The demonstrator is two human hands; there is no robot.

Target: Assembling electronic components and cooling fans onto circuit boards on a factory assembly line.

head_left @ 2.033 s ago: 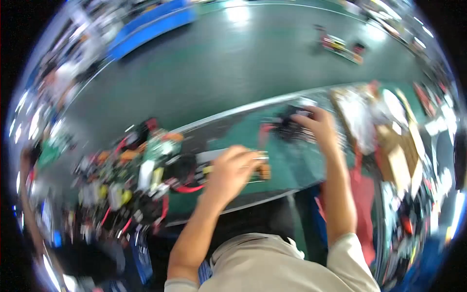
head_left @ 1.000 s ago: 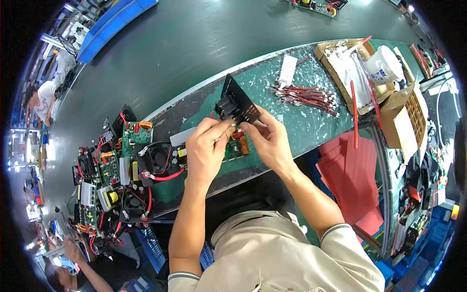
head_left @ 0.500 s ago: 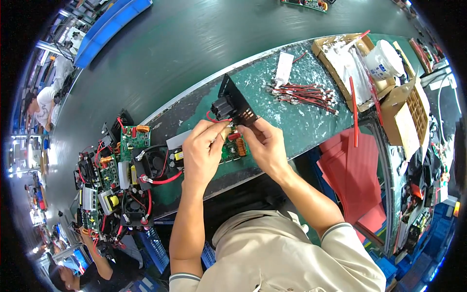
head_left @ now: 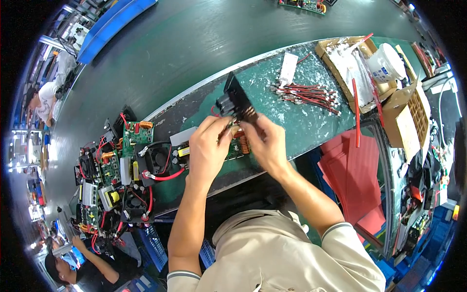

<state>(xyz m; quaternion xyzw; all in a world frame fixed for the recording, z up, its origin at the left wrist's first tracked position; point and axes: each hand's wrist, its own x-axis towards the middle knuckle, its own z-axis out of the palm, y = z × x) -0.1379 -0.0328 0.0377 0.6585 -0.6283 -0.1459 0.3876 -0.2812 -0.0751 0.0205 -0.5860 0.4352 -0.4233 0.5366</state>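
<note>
A black slotted end panel (head_left: pixel 237 95) with a dark socket on its left side stands tilted above the bench in front of me. My right hand (head_left: pixel 267 143) grips its lower right corner, the thumb reaching toward my left fingertips. My left hand (head_left: pixel 209 143) is closed in a pinch just below the socket. What it pinches is hidden, though a thin red wire (head_left: pixel 214 112) loops out of the socket close to these fingers. Under my hands lies a green circuit board (head_left: pixel 237 152) with a copper coil, partly covered. A black fan (head_left: pixel 158 158) with a thick red cable sits left of my left hand.
Several circuit board assemblies (head_left: pixel 107 170) crowd the bench at left. Red-black wires (head_left: pixel 311 97) and a white tube (head_left: pixel 288 68) lie at right, before a cardboard tray (head_left: pixel 335 63) and a white bucket (head_left: pixel 384 63). Red sheets (head_left: pixel 352 175) lie lower right. A co-worker (head_left: pixel 92 267) is lower left.
The panel has turned slightly and is blurred by motion, with both hands still at its lower edge. The co-worker at lower left has shifted an arm.
</note>
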